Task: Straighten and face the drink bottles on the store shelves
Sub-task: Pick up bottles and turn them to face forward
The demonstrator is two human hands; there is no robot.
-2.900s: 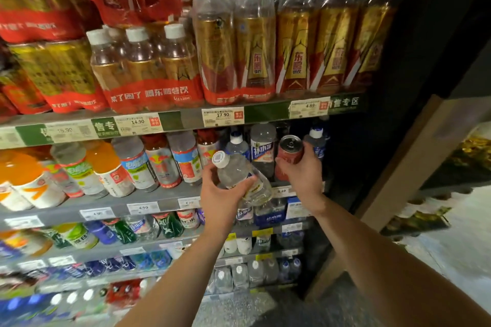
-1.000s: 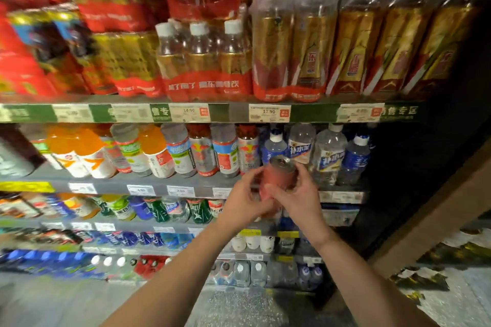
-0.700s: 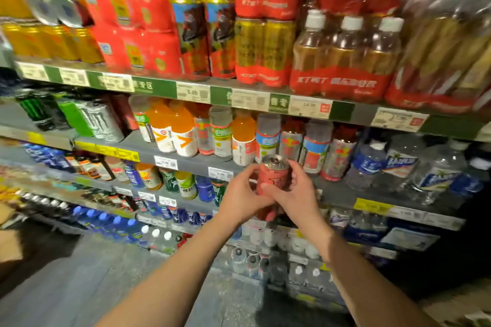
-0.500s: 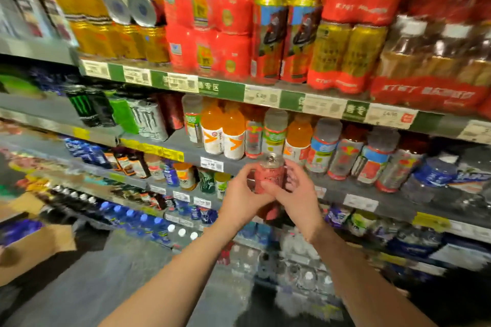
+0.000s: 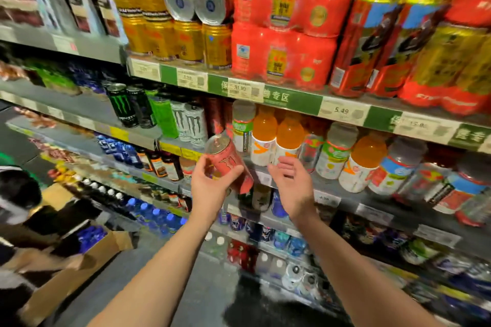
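My left hand (image 5: 210, 188) grips a pink-red energy drink can (image 5: 228, 162), tilted with its top toward the upper left, in front of the second shelf. My right hand (image 5: 292, 183) hovers just right of the can with fingers spread and relaxed, holding nothing. Behind the can stand white, green and black energy cans (image 5: 186, 122) in a row. To their right stand orange drink bottles (image 5: 289, 138) and clear bottles with coloured labels (image 5: 337, 156), labels mostly facing out.
The top shelf carries gold cans (image 5: 186, 40), red multipacks (image 5: 287, 26) and tall red cans (image 5: 372, 42) above a price-tag rail (image 5: 292, 99). Lower shelves hold small bottles. A person (image 5: 18, 194) crouches at the left by an open cardboard box (image 5: 74, 268) on the floor.
My view has swung left along the shelves. The can passed from both hands to the left hand alone; my right hand let go and opened. The clear bottle held earlier is gone from my left hand.
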